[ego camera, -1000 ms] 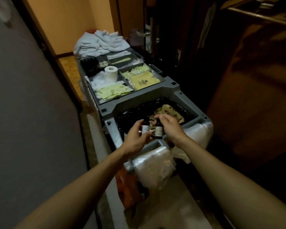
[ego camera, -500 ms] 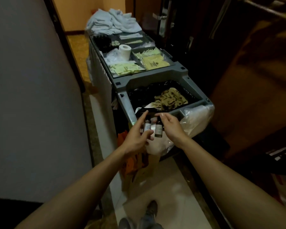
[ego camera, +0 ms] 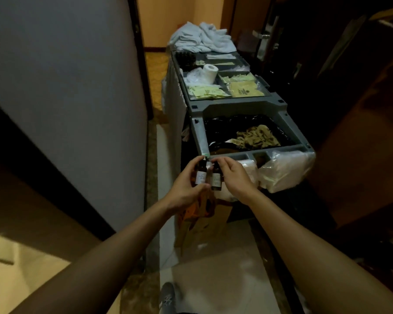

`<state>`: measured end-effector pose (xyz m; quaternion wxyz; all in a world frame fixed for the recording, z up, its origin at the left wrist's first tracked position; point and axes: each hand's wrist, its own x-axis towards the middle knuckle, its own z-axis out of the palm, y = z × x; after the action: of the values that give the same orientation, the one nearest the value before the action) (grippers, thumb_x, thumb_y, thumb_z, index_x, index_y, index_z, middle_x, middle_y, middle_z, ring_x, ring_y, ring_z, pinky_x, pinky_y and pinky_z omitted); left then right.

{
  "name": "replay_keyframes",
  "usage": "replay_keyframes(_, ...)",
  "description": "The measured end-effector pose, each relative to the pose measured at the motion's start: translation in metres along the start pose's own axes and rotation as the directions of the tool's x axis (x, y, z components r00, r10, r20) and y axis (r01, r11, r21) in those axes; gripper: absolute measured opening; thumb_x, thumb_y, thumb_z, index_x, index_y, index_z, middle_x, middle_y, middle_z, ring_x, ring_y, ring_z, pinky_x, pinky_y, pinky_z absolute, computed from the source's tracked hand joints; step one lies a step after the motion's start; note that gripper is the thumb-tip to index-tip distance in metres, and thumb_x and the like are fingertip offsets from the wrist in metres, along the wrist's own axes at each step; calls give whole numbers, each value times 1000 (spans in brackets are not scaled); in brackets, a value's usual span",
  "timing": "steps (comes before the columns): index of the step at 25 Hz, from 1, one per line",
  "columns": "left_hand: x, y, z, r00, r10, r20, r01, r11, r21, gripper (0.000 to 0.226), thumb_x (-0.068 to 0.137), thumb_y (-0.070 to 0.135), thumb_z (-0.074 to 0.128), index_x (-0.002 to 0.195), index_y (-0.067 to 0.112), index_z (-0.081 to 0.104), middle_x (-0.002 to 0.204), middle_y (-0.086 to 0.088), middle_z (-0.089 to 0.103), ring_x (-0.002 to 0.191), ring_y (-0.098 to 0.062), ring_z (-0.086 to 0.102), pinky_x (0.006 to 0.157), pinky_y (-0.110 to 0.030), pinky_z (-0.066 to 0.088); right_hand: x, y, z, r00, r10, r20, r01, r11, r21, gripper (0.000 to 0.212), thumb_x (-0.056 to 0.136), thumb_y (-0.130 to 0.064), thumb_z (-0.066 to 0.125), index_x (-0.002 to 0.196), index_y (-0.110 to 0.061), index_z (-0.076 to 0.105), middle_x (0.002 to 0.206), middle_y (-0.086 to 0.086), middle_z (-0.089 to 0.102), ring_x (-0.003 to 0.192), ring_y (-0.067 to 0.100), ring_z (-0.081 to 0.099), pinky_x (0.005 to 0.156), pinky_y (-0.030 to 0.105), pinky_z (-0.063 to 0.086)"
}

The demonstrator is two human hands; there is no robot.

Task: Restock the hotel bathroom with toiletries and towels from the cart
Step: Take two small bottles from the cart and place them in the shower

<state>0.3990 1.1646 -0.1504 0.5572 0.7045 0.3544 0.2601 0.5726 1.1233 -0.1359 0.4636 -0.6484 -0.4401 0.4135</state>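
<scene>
A grey wall [ego camera: 66, 87] fills the left of the frame, and its edge runs down close beside the cart's left flank, leaving only a narrow strip of floor [ego camera: 213, 279] between them.

At centre, my left hand [ego camera: 186, 184] grips the left bottle [ego camera: 201, 174], fingertips at the cap and thumb by the base. That bottle stands upright. Its long axis runs up the frame, cap toward the top and label facing me.

The right bottle [ego camera: 216, 179] sits just beside it, almost touching, also cap-up with its label toward me. My right hand [ego camera: 234, 177] pinches it near the neck with curled fingers.

Both bottles hang in the air just in front of the near rim of the cart [ego camera: 236, 107], low of its black-lined bin, which holds a tan rag [ego camera: 256, 137].

Further up the frame the cart trays carry yellow sachets [ego camera: 204, 91] and a roll [ego camera: 210, 72]. Towels [ego camera: 202, 37] are heaped at the far end.

To the right of my hands, a clear bag [ego camera: 286, 171] bulges off the cart's near corner. Right of the cart everything is dark, and I cannot tell how much room lies there. Open floor shows at lower centre, with a shoe [ego camera: 167, 295] at the bottom edge.
</scene>
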Motion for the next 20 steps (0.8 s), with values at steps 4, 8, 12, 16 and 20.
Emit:
replay_keyframes(4,-49,-1,27,992,-84,-89,77,994,-78,75,91,5,68,148,38,31,131,8,49,116,-13,59,85,-26,58,-28,14,4,993,2,116,7,997,-73,31,108,-34,36,121,-22,62,108,1,69,98,14,69,79,34,61)
replay_keyframes(8,-108,-11,53,968,-157,-198,130,981,-141,72,90,3,68,145,35,34,131,1,50,105,-10,66,78,-23,57,-68,34,15,974,-18,225,41,995,-95,33,109,-31,35,123,-15,59,104,0,65,82,2,69,61,19,56)
replay_keyframes(12,-165,-23,59,924,-221,-313,186,973,-139,80,89,10,72,152,32,29,140,-4,47,115,-21,63,96,-35,56,-103,49,40,943,-18,332,61,991,-119,31,108,-33,36,120,-17,61,102,5,65,87,18,69,68,37,63)
replay_keyframes(16,-212,-25,50,871,-221,-439,192,975,-110,79,88,18,75,150,38,31,134,8,52,116,-10,60,98,-28,53,-126,43,75,914,-48,402,100,989,-111,30,107,-37,37,117,-23,61,102,6,65,86,26,68,67,48,62)
replay_keyframes(20,-254,-42,26,789,-259,-556,255,963,-87,81,85,30,78,147,47,31,145,10,48,127,-5,51,107,-35,46,-143,31,124,859,-93,503,189,971,-145,29,107,-40,36,119,-26,59,102,3,61,84,25,68,58,41,61)
